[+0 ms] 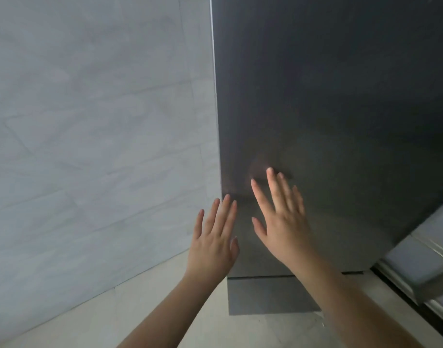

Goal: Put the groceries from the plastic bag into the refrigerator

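Note:
A tall dark grey refrigerator door fills the right and middle of the head view, its left edge running down the frame. My right hand lies flat against the door's lower part, fingers spread, with a faint reflection above the fingertips. Lower and further left, my left hand is held up with fingers apart, its fingertips at the door's left edge. Neither hand holds anything. No plastic bag or groceries are in view.
A pale grey marbled tile wall stands to the left of the refrigerator. Beige floor lies below. At the lower right is a light grey, glossy piece, apparently another door or drawer front, seen at an angle.

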The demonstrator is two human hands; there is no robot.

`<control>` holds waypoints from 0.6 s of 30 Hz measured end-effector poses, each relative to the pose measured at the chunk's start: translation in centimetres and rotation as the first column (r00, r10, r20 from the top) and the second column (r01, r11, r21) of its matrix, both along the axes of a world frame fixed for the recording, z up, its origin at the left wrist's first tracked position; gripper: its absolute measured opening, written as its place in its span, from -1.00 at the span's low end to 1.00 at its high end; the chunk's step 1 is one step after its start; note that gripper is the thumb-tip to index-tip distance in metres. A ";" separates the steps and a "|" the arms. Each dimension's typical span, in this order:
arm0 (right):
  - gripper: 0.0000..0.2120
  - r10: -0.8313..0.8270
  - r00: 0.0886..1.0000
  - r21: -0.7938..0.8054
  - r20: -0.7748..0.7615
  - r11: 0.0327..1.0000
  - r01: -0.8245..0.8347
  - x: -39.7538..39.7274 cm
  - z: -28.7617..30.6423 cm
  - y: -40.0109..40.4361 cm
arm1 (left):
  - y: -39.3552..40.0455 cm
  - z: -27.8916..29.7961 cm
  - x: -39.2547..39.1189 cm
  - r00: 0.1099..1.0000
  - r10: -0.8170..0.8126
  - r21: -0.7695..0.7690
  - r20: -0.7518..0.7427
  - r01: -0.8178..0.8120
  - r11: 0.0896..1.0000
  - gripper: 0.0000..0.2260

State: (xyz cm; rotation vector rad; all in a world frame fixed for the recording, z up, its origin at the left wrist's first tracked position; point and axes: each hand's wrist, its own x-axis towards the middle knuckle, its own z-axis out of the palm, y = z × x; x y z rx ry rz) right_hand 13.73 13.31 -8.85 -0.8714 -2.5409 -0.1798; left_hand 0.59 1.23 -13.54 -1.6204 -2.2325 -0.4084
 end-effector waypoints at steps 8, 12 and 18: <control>-0.30 0.041 0.999 -0.032 -0.012 0.999 -0.041 0.9 0.3 0.1 | 0.0 -0.8 -0.6 0.993 0.057 -0.073 -0.101 -0.064 0.995 -0.25; -0.34 0.068 0.996 -0.063 -0.054 0.995 -0.072 2.3 -0.1 0.1 | -0.1 -0.6 -0.2 0.994 0.066 -0.077 -0.088 -0.073 0.994 -0.31; -0.33 0.079 0.997 -0.108 -0.008 0.991 -0.079 3.4 -1.5 -0.2 | -1.7 -1.3 0.9 0.993 0.052 -0.162 -0.105 -0.068 0.984 -0.43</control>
